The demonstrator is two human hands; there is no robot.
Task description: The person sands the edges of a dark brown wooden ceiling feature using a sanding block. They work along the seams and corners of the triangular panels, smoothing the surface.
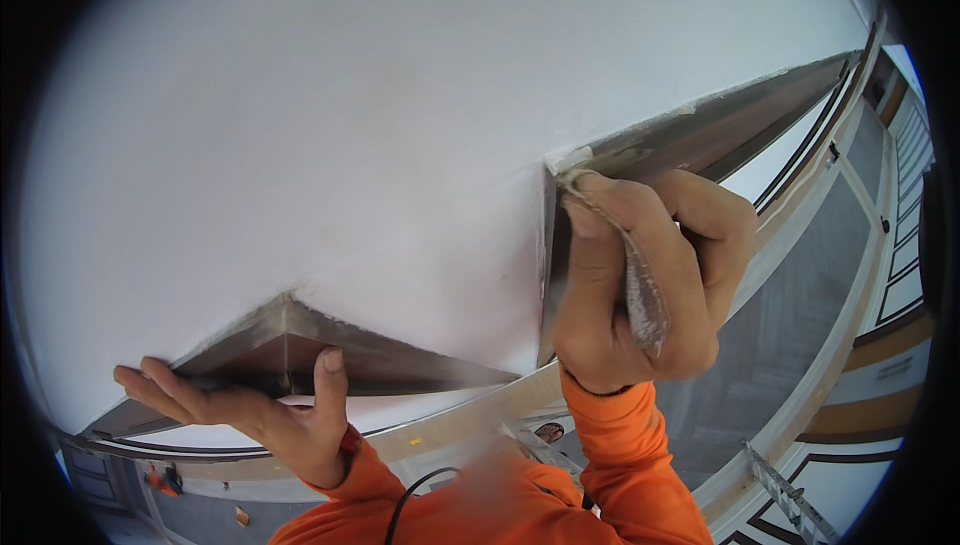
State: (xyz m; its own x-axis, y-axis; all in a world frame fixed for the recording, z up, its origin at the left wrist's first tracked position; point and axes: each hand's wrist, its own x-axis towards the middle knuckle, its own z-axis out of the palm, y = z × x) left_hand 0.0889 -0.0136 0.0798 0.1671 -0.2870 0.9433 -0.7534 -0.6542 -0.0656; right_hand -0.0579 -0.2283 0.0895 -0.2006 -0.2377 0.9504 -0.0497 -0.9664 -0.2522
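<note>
A white plastered ceiling panel [400, 145] fills most of the view, edged by a dark recessed cove [300, 350]. My right hand [640, 285] is closed on a folded piece of grey sandpaper [640, 295], pressed against the panel's corner edge [550, 245]. My left hand [250, 405] is spread flat with fingers apart, braced against the underside of the cove at the lower left, and holds nothing. Both arms wear orange sleeves [620, 445].
A pale trim band [800, 205] runs along the cove to the upper right. Below lie a grey floor [780, 325], a ladder or metal frame [785, 495] and striped flooring at the right. A black cord [415, 495] hangs by my chest.
</note>
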